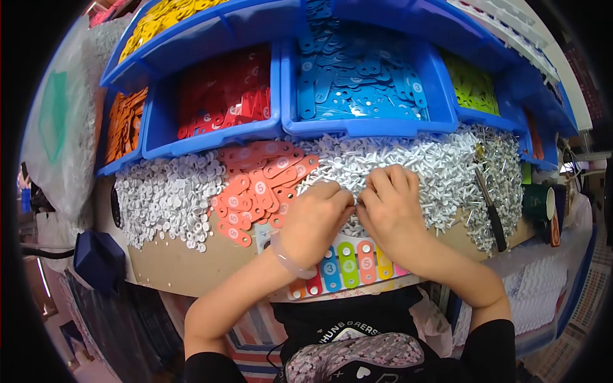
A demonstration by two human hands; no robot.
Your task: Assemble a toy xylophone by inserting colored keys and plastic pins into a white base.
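My left hand [316, 220] and my right hand [391, 207] meet fingertip to fingertip at the near edge of a heap of small white plastic pegs [440, 169]. Their fingers are pinched together on something small that I cannot make out. Just left of my left hand lies a pile of salmon-coloured numbered tags [258, 185]. Under my wrists a row of coloured numbered tags [348, 265] in red, blue, green, orange and yellow lies side by side on a white board.
A heap of white round discs [166, 201] covers the left of the cardboard worktop [172, 258]. Blue bins behind hold red tags [223, 96], blue tags [361, 76], orange tags [124, 121], yellow tags [159, 19] and green tags [472, 86]. A dark-handled tool [490, 207] lies at the right.
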